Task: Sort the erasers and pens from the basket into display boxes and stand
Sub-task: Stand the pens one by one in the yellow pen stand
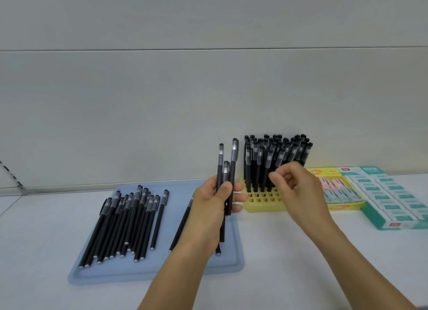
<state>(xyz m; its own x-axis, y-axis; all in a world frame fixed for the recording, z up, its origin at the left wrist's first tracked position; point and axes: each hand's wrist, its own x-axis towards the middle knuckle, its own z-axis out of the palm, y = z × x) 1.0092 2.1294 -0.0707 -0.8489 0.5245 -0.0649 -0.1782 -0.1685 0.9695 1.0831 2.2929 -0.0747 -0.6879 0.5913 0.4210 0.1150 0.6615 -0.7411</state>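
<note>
We see our left hand [216, 199] held above the right part of a pale blue tray [129, 271], its grip wrapped around a small bunch of black pens [228, 171] that stand upright, caps up, thumb pressed across their barrels. Our right hand [295, 187] is raised in front of the yellow pen stand [261, 203], fingers loosely curled near the pens [275, 157] already standing in its back rows; whether this grip pinches a pen we cannot tell, since the hand covers that spot. The front rows of holes in the stand show open. On the tray's left half lies a heap of loose pens [125, 224], caps pointing away from us, with one more pen [181, 226] lying apart beside our left wrist. Just right of the stand sits a yellow box [340, 206] holding pink and pale blue erasers [335, 190], and next to it a teal box [370, 217] filled with rows of white-and-teal erasers [393, 194]. Everything rests on the white bench [289, 252], against a grey wall [208, 90].
</note>
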